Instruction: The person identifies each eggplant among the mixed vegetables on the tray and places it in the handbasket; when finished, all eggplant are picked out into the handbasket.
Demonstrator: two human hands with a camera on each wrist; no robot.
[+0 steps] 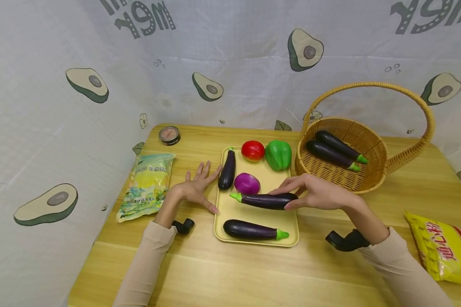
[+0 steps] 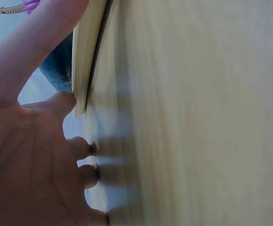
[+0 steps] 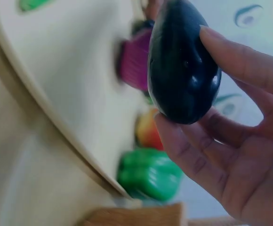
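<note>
My right hand [image 1: 319, 192] pinches an eggplant [image 1: 266, 201] by its thick end, thumb on one side and fingers on the other; the right wrist view shows this eggplant [image 3: 183, 66] raised over the tray. Its green stem points left. Fingers spread, my left hand [image 1: 196, 187] touches the left rim of the yellow tray [image 1: 224, 213], with the other fingertips down on the table. In the tray lie a second eggplant [image 1: 249, 230] along the front, a third eggplant [image 1: 227, 170] at the left, a purple onion [image 1: 247, 183], a red tomato [image 1: 252, 151] and a green bell pepper [image 1: 278, 155].
A wicker basket [image 1: 380, 170] with a tall handle stands at the back right, two eggplants [image 1: 332, 155] inside. A yellow bag [image 1: 442, 247] lies at the right edge, a green-yellow packet [image 1: 147, 185] at the left. A round tin [image 1: 169, 135] sits at the back left.
</note>
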